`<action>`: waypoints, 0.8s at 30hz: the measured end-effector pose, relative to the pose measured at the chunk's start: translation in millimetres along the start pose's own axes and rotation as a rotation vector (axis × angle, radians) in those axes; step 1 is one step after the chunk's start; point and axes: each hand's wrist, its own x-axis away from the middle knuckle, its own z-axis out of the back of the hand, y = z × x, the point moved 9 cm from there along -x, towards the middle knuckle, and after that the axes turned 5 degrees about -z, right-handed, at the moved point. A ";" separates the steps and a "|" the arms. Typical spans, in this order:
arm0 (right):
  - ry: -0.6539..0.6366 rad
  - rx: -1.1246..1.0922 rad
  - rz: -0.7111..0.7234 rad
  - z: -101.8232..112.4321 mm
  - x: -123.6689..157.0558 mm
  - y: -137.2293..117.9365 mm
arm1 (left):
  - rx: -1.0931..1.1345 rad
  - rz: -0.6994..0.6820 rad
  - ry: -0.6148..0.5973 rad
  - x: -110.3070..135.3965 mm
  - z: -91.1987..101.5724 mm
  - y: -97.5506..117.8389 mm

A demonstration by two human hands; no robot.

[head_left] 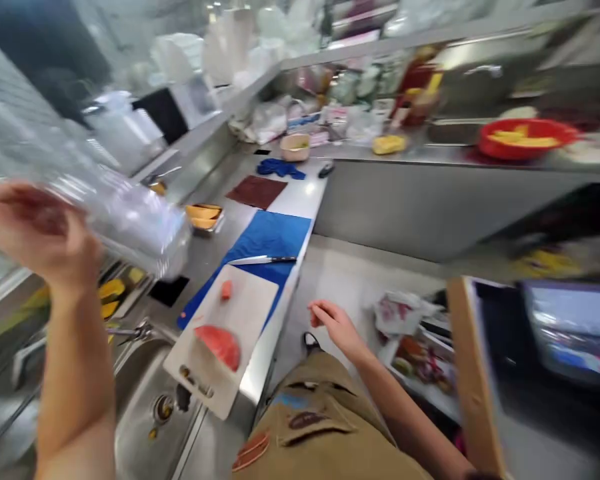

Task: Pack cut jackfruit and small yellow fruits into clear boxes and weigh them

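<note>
My left hand (43,223) is raised at the left, blurred by motion, with its fingers closed on a long stack of clear plastic containers (140,223). The stack slants down to the right above the counter. My right hand (333,323) hangs in front of my apron, fingers loosely curled, with nothing visible in it. On a white cutting board (253,287) lie a watermelon piece (220,345) and a small red chunk (226,290). Beyond the board a knife (263,260) rests on a blue cloth (275,230).
A sink (145,427) lies left of the board. Farther along the counter are a tray of orange slices (204,217), a brown cloth (257,192) and blue gloves (280,169). A red basket (495,143) stands at the back right. A cardboard edge (473,373) rises at my right.
</note>
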 end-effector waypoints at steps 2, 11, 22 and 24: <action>0.024 -0.173 -0.019 16.5 -5.0 -1.6 | 0.180 -0.107 -0.063 72.5 -78.6 39.1; 0.045 -0.654 -0.087 178.0 -14.7 63.6 | 0.534 0.539 -0.752 432.6 -405.9 141.4; 0.577 -0.768 -0.294 373.0 -0.6 111.5 | 0.648 0.730 -1.277 598.5 -599.6 250.6; 0.693 -0.782 -0.341 405.3 -13.8 129.7 | 0.725 0.790 -1.344 627.8 -640.2 265.4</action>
